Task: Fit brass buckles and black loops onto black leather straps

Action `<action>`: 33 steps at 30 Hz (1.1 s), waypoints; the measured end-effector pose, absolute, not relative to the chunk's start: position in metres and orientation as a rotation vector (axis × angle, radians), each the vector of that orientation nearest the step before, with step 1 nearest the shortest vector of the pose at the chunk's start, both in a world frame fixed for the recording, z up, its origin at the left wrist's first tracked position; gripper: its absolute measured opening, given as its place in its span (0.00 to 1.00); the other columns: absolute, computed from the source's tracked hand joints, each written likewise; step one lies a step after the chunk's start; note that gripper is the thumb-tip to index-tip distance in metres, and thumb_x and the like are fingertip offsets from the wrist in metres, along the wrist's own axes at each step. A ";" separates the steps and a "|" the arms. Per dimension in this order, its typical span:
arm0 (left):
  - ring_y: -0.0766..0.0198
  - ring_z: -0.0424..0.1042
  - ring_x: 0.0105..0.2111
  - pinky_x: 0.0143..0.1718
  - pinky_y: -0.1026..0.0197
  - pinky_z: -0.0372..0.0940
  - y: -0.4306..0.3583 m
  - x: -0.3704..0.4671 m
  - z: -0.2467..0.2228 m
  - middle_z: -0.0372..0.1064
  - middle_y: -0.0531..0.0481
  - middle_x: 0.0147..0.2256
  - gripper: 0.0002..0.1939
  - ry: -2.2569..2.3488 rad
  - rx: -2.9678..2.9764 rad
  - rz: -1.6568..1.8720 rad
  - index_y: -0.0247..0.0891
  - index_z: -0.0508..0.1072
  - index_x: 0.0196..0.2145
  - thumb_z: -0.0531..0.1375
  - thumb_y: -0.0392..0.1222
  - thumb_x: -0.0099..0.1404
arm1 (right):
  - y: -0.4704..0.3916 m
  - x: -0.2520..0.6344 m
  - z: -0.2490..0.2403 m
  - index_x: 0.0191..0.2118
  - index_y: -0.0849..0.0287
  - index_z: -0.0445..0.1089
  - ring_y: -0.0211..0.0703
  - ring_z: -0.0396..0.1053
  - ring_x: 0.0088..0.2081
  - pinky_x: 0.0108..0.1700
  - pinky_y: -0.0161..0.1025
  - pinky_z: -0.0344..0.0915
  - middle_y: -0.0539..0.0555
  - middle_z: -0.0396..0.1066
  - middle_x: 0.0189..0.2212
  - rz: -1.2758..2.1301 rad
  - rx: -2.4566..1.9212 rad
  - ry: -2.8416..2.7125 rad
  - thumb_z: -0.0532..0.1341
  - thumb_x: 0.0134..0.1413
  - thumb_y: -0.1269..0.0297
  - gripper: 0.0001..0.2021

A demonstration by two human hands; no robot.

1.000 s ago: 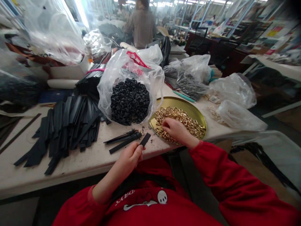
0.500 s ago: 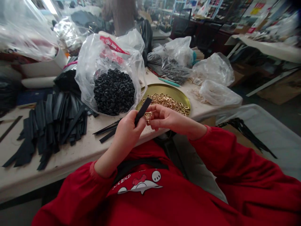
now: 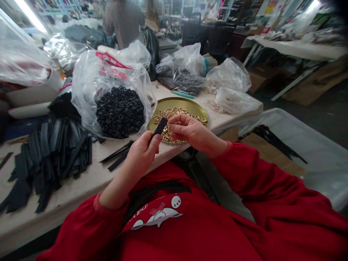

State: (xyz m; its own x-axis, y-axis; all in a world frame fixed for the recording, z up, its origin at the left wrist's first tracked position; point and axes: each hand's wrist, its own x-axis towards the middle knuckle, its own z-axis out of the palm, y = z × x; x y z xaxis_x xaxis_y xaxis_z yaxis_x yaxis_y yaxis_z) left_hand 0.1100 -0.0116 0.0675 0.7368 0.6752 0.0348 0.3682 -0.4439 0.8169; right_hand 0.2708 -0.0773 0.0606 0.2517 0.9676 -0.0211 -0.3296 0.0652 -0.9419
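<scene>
Pinched in my left hand (image 3: 141, 153) is a flat black strap (image 3: 161, 127), its free end pointing up and away from me. My right hand (image 3: 193, 132) has its fingertips closed together right beside that end; what they hold, if anything, is too small and hidden to make out. Behind both hands lies a round gold tray (image 3: 196, 107), with many small gold metal buckles (image 3: 174, 113) spread in it. Several more black strips (image 3: 117, 162) rest on the table to the left of my left hand.
A clear plastic bag (image 3: 84, 78) full of small black loops (image 3: 121, 112) stands left of the tray. A pile of black strips (image 3: 51, 152) covers the table's left. A teal pen (image 3: 182, 94) and plastic bags (image 3: 231, 76) lie behind. One person (image 3: 123, 23) is in the background.
A gold buckle showed between my hands before; now it cannot be seen there. My right fingertips now sit at the strap's end. The whole view has shifted slightly to the right.
</scene>
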 end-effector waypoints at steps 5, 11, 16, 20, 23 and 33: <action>0.67 0.61 0.23 0.25 0.66 0.55 -0.014 0.093 0.053 0.60 0.56 0.21 0.15 0.805 2.175 0.318 0.37 0.67 0.32 0.48 0.50 0.63 | -0.081 0.261 0.045 0.34 0.59 0.67 0.29 0.68 0.26 0.32 0.30 0.69 0.45 0.70 0.27 1.376 -0.885 -0.407 0.68 0.39 0.71 0.13; 0.69 0.58 0.21 0.23 0.68 0.53 -0.007 0.081 0.033 0.59 0.57 0.19 0.15 0.953 1.972 0.363 0.36 0.66 0.28 0.50 0.51 0.61 | -0.074 0.230 0.015 0.33 0.59 0.67 0.29 0.67 0.25 0.30 0.30 0.67 0.44 0.69 0.25 1.369 -0.950 -0.394 0.69 0.38 0.67 0.13; 0.70 0.58 0.21 0.23 0.68 0.54 0.003 0.078 0.019 0.62 0.56 0.22 0.12 0.983 1.814 0.354 0.34 0.68 0.32 0.52 0.46 0.59 | -0.065 0.210 0.002 0.34 0.59 0.69 0.30 0.67 0.26 0.32 0.30 0.66 0.47 0.70 0.27 1.362 -1.021 -0.555 0.66 0.42 0.65 0.11; 0.66 0.64 0.27 0.28 0.66 0.58 0.009 0.073 0.011 0.68 0.52 0.27 0.11 1.026 1.823 0.371 0.34 0.70 0.32 0.52 0.43 0.59 | -0.059 0.205 -0.006 0.42 0.55 0.69 0.35 0.69 0.36 0.42 0.35 0.65 0.49 0.71 0.36 1.473 -0.982 -0.592 0.67 0.40 0.68 0.18; 0.63 0.66 0.31 0.33 0.64 0.59 0.012 0.070 0.007 0.70 0.50 0.30 0.11 1.018 1.875 0.381 0.35 0.71 0.33 0.51 0.42 0.59 | -0.052 0.202 -0.013 0.41 0.55 0.70 0.38 0.68 0.38 0.43 0.37 0.64 0.49 0.72 0.34 1.386 -1.067 -0.645 0.67 0.40 0.66 0.17; 0.66 0.62 0.24 0.25 0.66 0.53 0.022 0.042 -0.002 0.63 0.54 0.23 0.17 0.969 1.930 0.243 0.36 0.67 0.30 0.45 0.48 0.65 | -0.034 0.199 -0.020 0.33 0.57 0.71 0.28 0.67 0.23 0.29 0.27 0.67 0.44 0.70 0.24 1.472 -1.010 -0.181 0.70 0.35 0.67 0.14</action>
State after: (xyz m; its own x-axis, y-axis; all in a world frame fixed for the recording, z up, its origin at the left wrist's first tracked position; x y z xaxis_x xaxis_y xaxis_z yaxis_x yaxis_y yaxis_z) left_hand 0.0416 0.0218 -0.0017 0.6691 0.7124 -0.2114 0.5279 -0.2555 0.8099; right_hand 0.1989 -0.0340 -0.0197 0.1658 0.8693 -0.4656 -0.7308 -0.2088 -0.6499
